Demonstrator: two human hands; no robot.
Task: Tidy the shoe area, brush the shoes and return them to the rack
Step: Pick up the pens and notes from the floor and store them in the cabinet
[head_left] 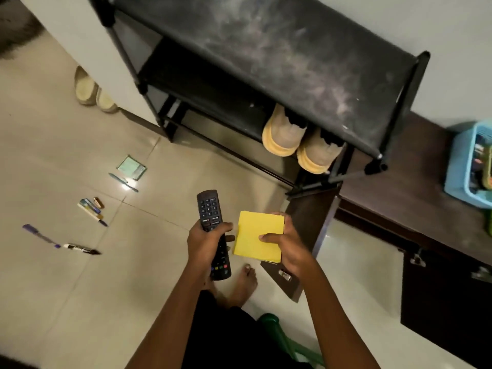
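Holding: left hand [206, 242] remote [210, 209] | right hand [288, 246] yellow pad [258, 230] | rack [266, 49]: shoes [285, 137]

Count: 1 black shoe rack [292, 49], 2 tan shoes [285, 134], 2 pale slip-ons [85, 89]. 1 TV remote [210, 209], 1 yellow note pad [257, 233], 1 blue basket [460, 169], 1 green packet [131, 167]. Loose on the floor: 1 teal pen [123, 181], 1 purple pen [40, 235], 1 black-and-white marker [80, 248], plus 1 small cluster [91, 210], item count unclear.

Tan shoes [282, 135] half beneath rack shelf [279, 49]
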